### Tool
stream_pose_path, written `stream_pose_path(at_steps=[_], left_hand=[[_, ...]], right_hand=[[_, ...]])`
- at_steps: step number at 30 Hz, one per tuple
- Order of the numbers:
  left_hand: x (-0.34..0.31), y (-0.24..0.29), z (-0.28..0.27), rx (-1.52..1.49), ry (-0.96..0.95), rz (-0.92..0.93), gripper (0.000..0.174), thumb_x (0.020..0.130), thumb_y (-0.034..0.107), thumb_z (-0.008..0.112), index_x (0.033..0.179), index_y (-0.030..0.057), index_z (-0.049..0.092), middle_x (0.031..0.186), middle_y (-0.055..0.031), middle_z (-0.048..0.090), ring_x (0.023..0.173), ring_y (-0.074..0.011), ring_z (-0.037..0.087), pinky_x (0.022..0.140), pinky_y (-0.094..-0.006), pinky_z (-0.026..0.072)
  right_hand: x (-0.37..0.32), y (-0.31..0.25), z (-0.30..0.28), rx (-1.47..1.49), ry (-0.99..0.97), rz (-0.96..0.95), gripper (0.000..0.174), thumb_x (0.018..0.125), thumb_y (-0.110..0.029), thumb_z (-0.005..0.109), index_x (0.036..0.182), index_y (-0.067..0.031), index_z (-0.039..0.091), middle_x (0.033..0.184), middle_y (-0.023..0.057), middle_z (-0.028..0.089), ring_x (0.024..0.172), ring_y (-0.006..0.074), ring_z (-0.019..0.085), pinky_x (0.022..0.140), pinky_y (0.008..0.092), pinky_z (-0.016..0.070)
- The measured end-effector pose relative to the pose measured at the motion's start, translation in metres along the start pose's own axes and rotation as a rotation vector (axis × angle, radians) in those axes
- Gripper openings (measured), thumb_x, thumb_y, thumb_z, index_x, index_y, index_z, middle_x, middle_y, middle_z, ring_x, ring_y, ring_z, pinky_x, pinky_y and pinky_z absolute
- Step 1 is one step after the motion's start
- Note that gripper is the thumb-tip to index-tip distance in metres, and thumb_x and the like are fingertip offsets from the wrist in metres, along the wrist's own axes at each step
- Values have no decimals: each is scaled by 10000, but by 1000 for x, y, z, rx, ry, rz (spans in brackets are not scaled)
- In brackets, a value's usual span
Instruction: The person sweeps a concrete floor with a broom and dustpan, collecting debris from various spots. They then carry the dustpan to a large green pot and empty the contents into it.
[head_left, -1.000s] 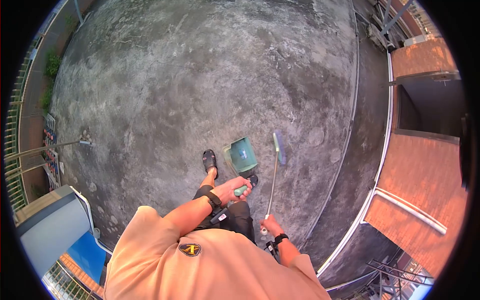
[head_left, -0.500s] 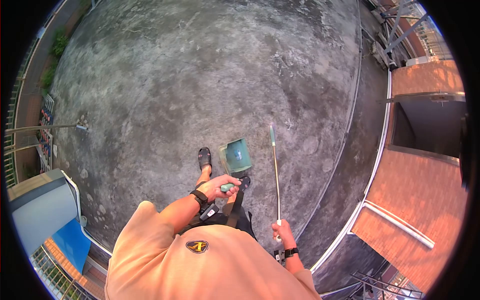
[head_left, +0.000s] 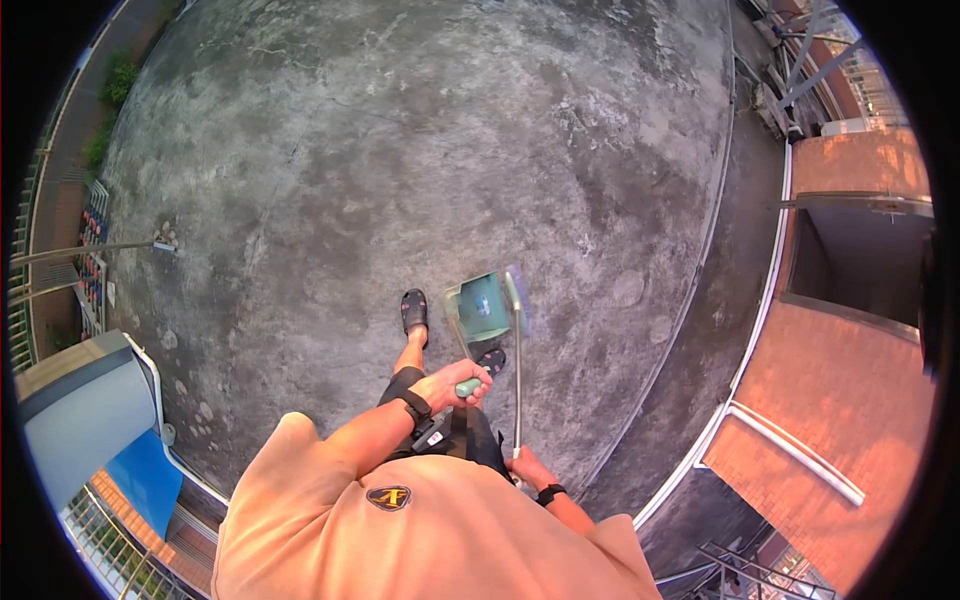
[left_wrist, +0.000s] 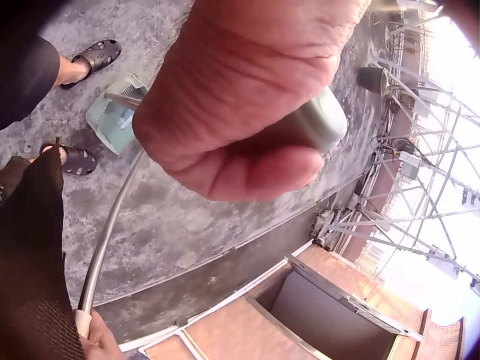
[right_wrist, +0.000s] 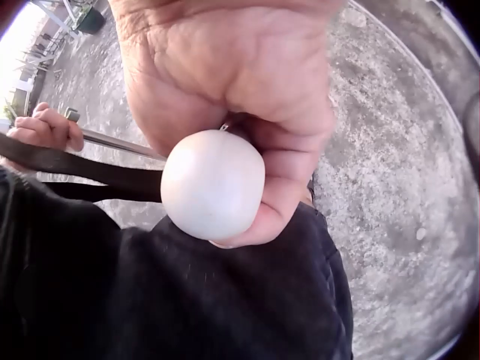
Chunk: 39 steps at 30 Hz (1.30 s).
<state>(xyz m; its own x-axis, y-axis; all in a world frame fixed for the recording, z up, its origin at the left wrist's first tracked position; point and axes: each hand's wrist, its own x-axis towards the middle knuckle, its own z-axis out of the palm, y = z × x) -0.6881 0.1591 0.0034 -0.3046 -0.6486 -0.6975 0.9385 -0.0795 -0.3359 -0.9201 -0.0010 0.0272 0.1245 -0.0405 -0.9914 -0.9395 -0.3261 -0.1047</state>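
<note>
In the head view my left hand (head_left: 450, 385) grips the green-capped handle end (head_left: 468, 387) of a long-handled dustpan. The green dustpan (head_left: 466, 322) is on the concrete by the feet, with a small whitish-blue patch inside it. My right hand (head_left: 531, 467) holds a broom by the top of its metal handle (head_left: 518, 400). The blurred broom head (head_left: 516, 298) is right at the pan's right side. A round white knob (right_wrist: 214, 184) caps the broom handle, and the right fingers curl around just behind it in the right wrist view.
Weathered concrete floor (head_left: 400, 180) stretches ahead. Dark clogs (head_left: 414, 312) are on the person's feet, the right one close to the pan. A brick wall (head_left: 790, 390) with a dark doorway (head_left: 870, 265) stands at right, past a pale pipe (head_left: 795, 453). A railing runs along the left.
The broom head has swung left to the dustpan's side from farther right, and the right hand has moved left with it. The left hand keeps its grip on the dustpan handle.
</note>
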Motion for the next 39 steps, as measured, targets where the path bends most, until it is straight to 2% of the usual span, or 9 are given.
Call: stream_pose_path(at_steps=[4,6,7,17,20,24,27,32,39], left_hand=[[-2,10,9,13,72,67,98,785,56,514,713,54,448,572,-12,465,427,-79,447,325,-193,306],[-3,14,9,14,88,77,110,787,58,514,705,64,441,571,-7,462,428,-74,446,326,-191,304],[-5,17,9,22,68,54,114,785,57,515,703,68,437,575,-8,462,427,-74,443,325,-189,303],[-58,58,10,-20,19,81,136,779,65,506,706,86,393,563,-5,435,392,-74,404,303,-188,288],[-77,75,11,-25,19,87,137,785,67,498,715,87,381,565,-8,440,392,-72,402,303,-184,291],[-82,94,-2,17,44,147,148,789,72,499,725,91,367,565,-1,442,395,-66,401,306,-182,294],[-92,108,-6,16,49,166,152,786,75,502,704,88,375,564,-1,441,403,-64,402,313,-187,293],[-86,124,-27,2,19,117,151,788,71,496,704,87,371,578,-10,441,409,-62,403,324,-198,296],[-85,126,-27,6,6,99,168,782,94,502,663,84,383,557,-3,435,390,-63,403,300,-165,301]], right_hand=[[-62,-21,-16,222,-113,-14,134,708,-110,587,752,-33,486,572,35,490,507,145,483,475,288,402],[-76,-18,-20,701,-80,-21,123,727,-100,585,751,-62,471,554,9,456,460,99,451,440,245,385],[-84,-26,-26,737,-64,-23,132,742,-91,585,752,-84,454,563,1,452,432,69,431,405,228,381],[20,-84,-156,606,256,-295,131,765,-87,554,746,-59,428,553,39,459,400,128,469,335,289,418],[55,-127,-184,556,307,-196,136,752,-75,530,800,-26,413,614,82,498,461,149,512,359,297,438],[129,-129,-151,12,483,-240,257,709,-41,493,912,48,362,669,156,522,536,238,556,448,365,453],[122,-132,-79,298,201,-77,308,737,-61,549,944,35,342,699,138,542,560,204,570,448,348,452],[47,-94,7,143,-37,-32,282,736,-46,538,943,38,366,640,93,507,489,167,522,421,316,409],[-30,-95,-6,281,68,-123,183,736,-63,565,842,-14,425,618,52,480,474,131,484,422,281,382]])
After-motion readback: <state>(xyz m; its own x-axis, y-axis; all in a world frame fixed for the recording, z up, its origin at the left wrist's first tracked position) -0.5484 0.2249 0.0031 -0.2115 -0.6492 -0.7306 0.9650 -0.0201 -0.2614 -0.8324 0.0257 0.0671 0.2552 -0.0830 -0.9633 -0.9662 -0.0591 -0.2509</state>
